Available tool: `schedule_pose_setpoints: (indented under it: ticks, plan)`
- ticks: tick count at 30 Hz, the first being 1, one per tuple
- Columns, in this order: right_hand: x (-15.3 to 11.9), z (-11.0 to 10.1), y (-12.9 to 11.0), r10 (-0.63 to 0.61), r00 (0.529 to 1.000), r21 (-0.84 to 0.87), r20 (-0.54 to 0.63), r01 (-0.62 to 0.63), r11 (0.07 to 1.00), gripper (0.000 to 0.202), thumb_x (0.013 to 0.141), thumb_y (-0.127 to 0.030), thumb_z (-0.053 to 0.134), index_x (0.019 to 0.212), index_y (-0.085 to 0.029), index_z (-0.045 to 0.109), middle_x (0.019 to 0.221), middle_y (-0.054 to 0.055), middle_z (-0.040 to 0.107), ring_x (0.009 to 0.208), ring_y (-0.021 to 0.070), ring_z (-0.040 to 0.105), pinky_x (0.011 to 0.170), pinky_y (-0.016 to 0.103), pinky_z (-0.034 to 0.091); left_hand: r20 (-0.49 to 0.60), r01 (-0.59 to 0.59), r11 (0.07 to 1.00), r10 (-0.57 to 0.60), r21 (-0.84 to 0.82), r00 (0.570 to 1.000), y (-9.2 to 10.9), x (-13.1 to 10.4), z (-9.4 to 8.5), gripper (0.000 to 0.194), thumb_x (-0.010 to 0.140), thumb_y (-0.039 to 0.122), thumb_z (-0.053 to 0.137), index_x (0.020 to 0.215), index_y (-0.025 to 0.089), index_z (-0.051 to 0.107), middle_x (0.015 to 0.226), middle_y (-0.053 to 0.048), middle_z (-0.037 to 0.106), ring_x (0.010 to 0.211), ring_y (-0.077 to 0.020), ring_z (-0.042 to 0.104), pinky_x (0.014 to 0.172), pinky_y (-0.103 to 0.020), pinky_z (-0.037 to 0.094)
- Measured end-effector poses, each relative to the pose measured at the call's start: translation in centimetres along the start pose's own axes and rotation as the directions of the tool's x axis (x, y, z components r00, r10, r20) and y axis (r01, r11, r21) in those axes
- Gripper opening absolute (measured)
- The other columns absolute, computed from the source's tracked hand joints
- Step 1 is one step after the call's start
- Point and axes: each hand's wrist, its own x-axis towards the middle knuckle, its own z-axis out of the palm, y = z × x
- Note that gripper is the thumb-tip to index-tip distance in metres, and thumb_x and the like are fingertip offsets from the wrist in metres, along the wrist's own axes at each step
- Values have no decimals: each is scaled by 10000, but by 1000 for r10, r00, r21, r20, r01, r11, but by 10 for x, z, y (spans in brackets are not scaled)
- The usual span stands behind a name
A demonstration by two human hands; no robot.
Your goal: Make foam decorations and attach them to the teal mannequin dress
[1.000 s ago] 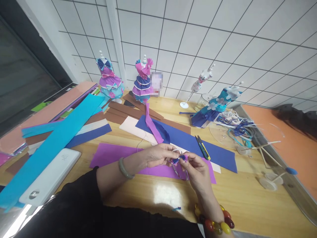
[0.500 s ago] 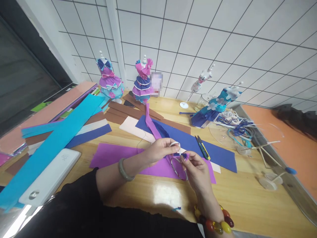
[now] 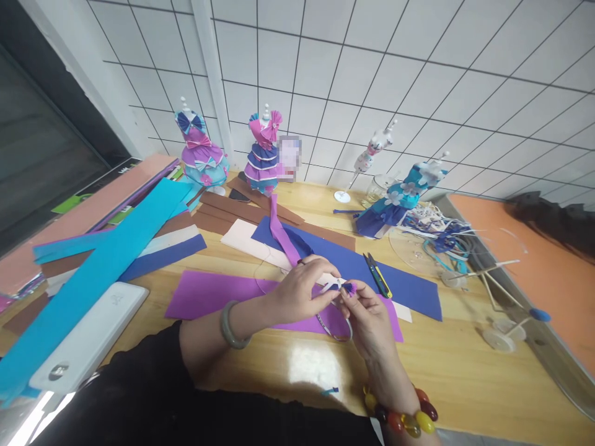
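Observation:
A small pleated piece of purple and dark blue paper [image 3: 349, 288] is pinched between the thumb and fingers of my right hand [image 3: 372, 316]. My left hand [image 3: 309, 290] is closed around a thin white ribbon [image 3: 331, 286] at the pleated piece's left end. The ribbon's printed tail [image 3: 332, 331] loops down below both hands. Beneath them lies a wide purple paper strip [image 3: 199, 294], with a dark blue strip [image 3: 409, 288] behind it. Green-and-yellow snips [image 3: 379, 275] rest on the blue strip, right of my hands.
Dressed miniature mannequins [image 3: 203, 152] stand at the back, with a bare one [image 3: 372, 152] among them. A turquoise strip [image 3: 97, 279] and a white device [image 3: 93, 334] lie left. Tangled ribbons [image 3: 446, 235] and stick pieces [image 3: 499, 294] are at the right.
My left hand has turned over the ribbon, its fingers now arched above the pleated piece. The ribbon's upright loop has flattened. My right hand keeps its pinch. The view has shifted slightly.

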Motion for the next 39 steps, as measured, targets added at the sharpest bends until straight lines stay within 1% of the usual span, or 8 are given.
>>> schedule_pose_setpoints:
  ticks: [2,4,9,12,19,25,33,39]
  plan:
    - [-1,0,0,-11,1000,2,-4,11,1000,151,696,-221,668,814,-225,574,590,-58,504,463,61,395,467,202,319,-6,94,995,-94,-13,996,0,-1,-1,385,751,205,539,1128,181,464,985,-76,583,970,-168,512,891,-306,363]
    - [-1,0,1,-14,1000,1,-9,14,1000,149,694,-218,668,814,-228,579,595,-56,511,461,62,401,455,201,318,15,136,991,-136,-21,991,-1,0,-1,431,744,196,544,1165,189,457,971,-67,595,960,-165,520,893,-305,365]
    - [-2,0,1,-28,999,-3,-18,28,1000,150,690,-215,674,814,-222,591,611,-50,525,462,58,412,450,199,330,50,53,998,-50,-43,997,-5,3,-1,167,761,203,531,903,169,612,898,-69,622,919,-165,529,846,-300,393]
    - [-2,0,0,-30,999,-10,-22,30,999,140,696,-212,670,811,-224,591,607,-53,525,458,55,414,434,189,323,44,27,998,-25,-52,999,-7,4,-1,135,782,229,515,816,164,629,853,-77,628,884,-162,541,828,-303,398]
    - [-3,1,0,-30,999,-47,-30,29,998,161,681,-244,680,812,-219,591,574,-54,503,447,63,417,397,186,327,96,-15,1000,13,19,995,-7,4,-4,178,809,235,474,830,177,641,815,-71,641,859,-163,541,835,-314,373]
    - [-3,0,-1,-52,996,-209,-77,35,977,306,675,-273,682,966,-218,605,594,-32,540,462,83,449,395,206,347,112,-43,998,36,54,993,-3,4,-5,185,813,211,455,840,189,637,883,-63,649,880,-161,541,869,-320,339]
    - [-5,2,-2,-122,985,-340,-118,76,937,190,675,-319,674,816,-196,646,564,-17,565,471,101,467,409,225,370,-13,165,986,-165,-29,986,2,3,0,124,761,227,526,758,172,638,773,-52,628,792,-155,542,754,-267,398]
    - [-7,4,-5,-199,977,-446,-80,143,884,119,712,-299,639,758,-190,649,625,-13,529,568,107,459,507,238,379,33,327,939,-325,-109,945,3,2,1,113,740,200,527,747,162,633,770,-20,621,767,-135,541,718,-232,393]
